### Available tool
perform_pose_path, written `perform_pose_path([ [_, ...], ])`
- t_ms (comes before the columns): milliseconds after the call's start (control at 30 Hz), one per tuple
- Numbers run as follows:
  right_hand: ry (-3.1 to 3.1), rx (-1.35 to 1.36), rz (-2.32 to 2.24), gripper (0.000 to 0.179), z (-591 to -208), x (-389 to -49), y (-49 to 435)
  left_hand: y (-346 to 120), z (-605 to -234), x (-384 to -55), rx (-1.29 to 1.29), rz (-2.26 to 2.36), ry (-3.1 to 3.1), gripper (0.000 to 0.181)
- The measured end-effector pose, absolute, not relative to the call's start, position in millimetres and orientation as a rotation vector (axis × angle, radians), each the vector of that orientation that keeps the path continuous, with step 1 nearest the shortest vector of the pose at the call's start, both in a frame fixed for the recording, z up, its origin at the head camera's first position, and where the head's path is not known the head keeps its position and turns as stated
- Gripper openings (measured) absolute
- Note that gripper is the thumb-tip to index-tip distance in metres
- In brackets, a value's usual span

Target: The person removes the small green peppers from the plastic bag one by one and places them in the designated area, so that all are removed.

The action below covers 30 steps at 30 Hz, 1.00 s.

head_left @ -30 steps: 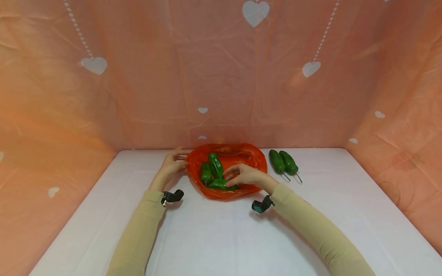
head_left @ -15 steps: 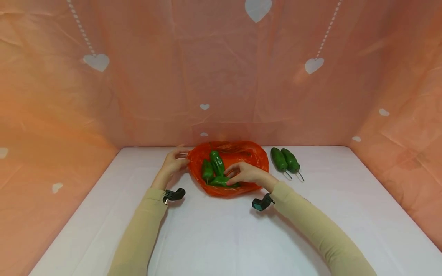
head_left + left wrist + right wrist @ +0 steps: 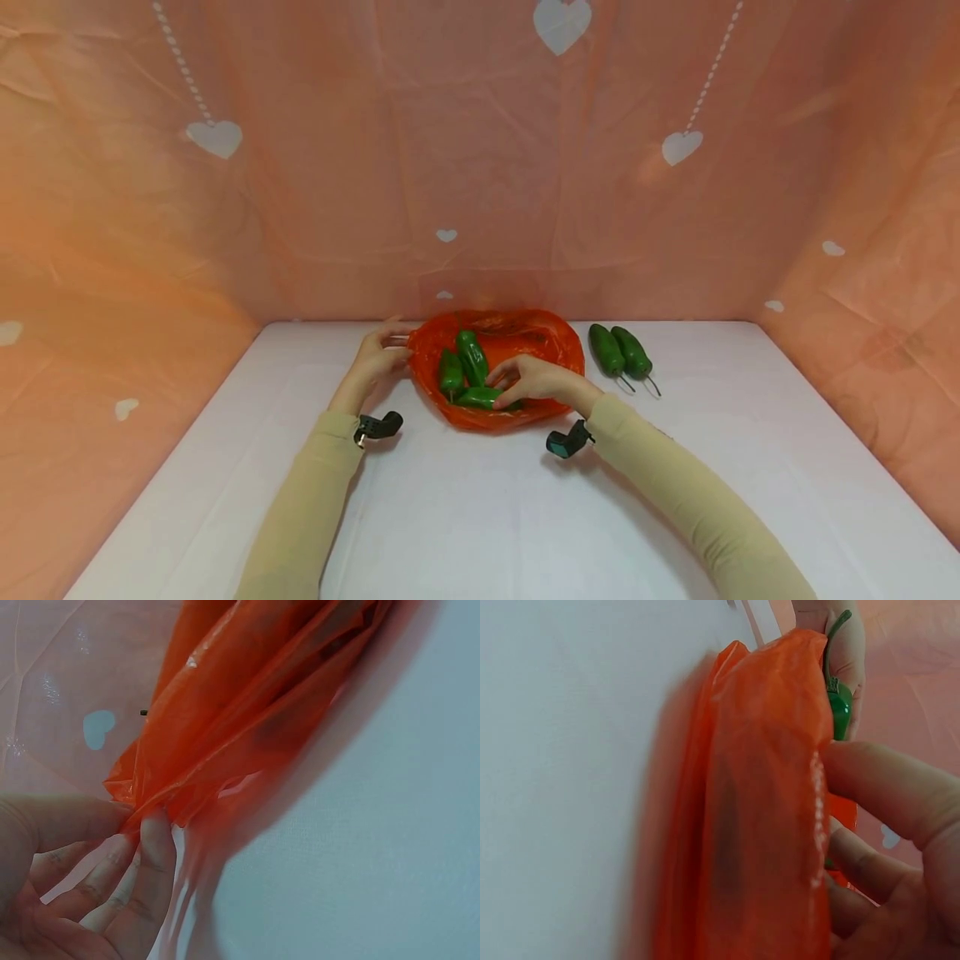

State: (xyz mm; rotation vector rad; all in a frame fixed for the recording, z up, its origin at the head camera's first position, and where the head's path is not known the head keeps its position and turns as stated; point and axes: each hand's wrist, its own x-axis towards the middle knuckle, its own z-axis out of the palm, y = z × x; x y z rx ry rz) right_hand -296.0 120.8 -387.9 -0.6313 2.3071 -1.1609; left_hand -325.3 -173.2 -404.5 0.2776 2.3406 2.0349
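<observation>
An orange plastic bag (image 3: 555, 333) lies with its mouth spread wide at the back of the table. Inside it, two green chili peppers (image 3: 472, 357) rest at the left, and another green chili pepper (image 3: 477, 398) lies sideways near the front rim. My left hand (image 3: 372, 357) pinches the bag's left edge between thumb and fingers, as the left wrist view shows. Over the front rim, my right hand (image 3: 540, 380) reaches into the bag, thumb and fingers about the sideways pepper. In the right wrist view the bag wall hides the thumb tip and most of that pepper.
Two more green chili peppers (image 3: 619, 352) with long stems lie side by side to the right of the bag. Behind the white table (image 3: 450, 517) hangs an orange cloth (image 3: 480, 167) with pale hearts, which also closes both sides.
The camera view has shifted slightly. Both hands, the bag and the peppers stay nearly where they were, with only a slight shift of the right fingers about the front pepper.
</observation>
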Motion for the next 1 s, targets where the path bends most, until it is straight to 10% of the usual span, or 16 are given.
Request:
perform_pose_path([
  [1000, 2.188, -0.724, -1.159, 0.037, -376.6, -301.1, 139.9, -181.3, -423.9, -333.7, 0.484, 2.126, 2.353, 0.036],
])
